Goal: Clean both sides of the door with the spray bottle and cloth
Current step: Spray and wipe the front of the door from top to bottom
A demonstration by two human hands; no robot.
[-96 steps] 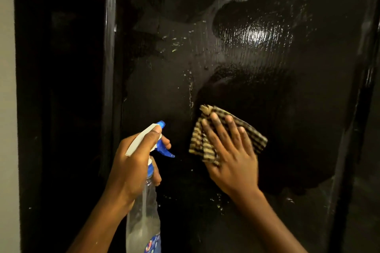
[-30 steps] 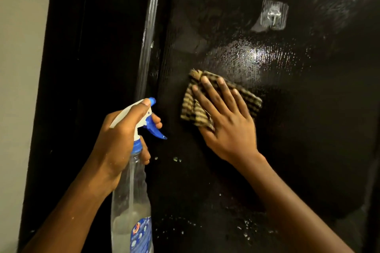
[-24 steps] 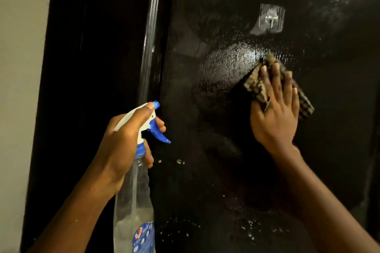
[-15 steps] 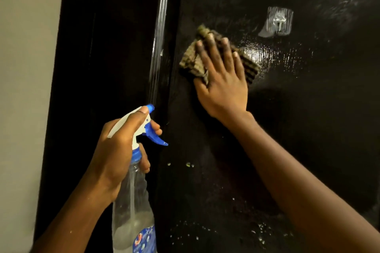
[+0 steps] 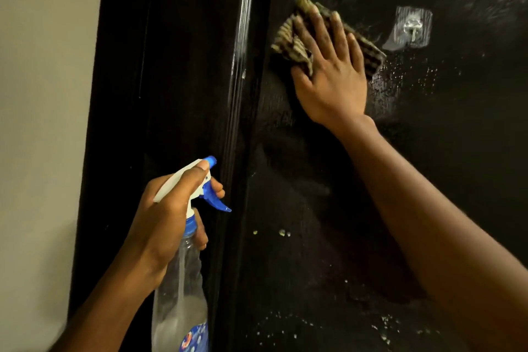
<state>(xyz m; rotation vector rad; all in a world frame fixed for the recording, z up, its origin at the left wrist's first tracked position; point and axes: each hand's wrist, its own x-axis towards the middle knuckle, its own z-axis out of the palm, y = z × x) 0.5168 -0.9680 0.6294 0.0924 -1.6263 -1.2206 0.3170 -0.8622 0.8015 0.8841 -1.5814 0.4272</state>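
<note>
Closest to us, low on the left, the left hand [image 5: 168, 214] is wrapped round the neck of the spray bottle [image 5: 183, 294]. Its forefinger lies along the top of the head and the other fingers curl by the blue trigger [image 5: 215, 200]. The nozzle's aimed at the dark frame [image 5: 177, 66], not the panel. A careless squeeze there and the mist lands on the frame, or on the pale wall [image 5: 43, 94] at far left. The bottle looks low on liquid, too.

Further in, the right arm reaches up and across. The right hand [image 5: 331, 83] lies flat, fingers spread and straight, pressing the folded checked cloth [image 5: 291, 43] against the door [image 5: 357, 223], high up near its left edge. Nothing curls round that cloth, only palm pressure holds it. On this wet gloss I'd say it could slide out and drop.

Just right of the cloth sits a clear stick-on hook [image 5: 413, 27]. A sweep that way could snag the fabric or peel the pad. Unwiped droplets [image 5: 281, 233] sit lower down and at upper right, and left alone they'd likely dry to spots. This face isn't finished, and the other side is out of sight.
</note>
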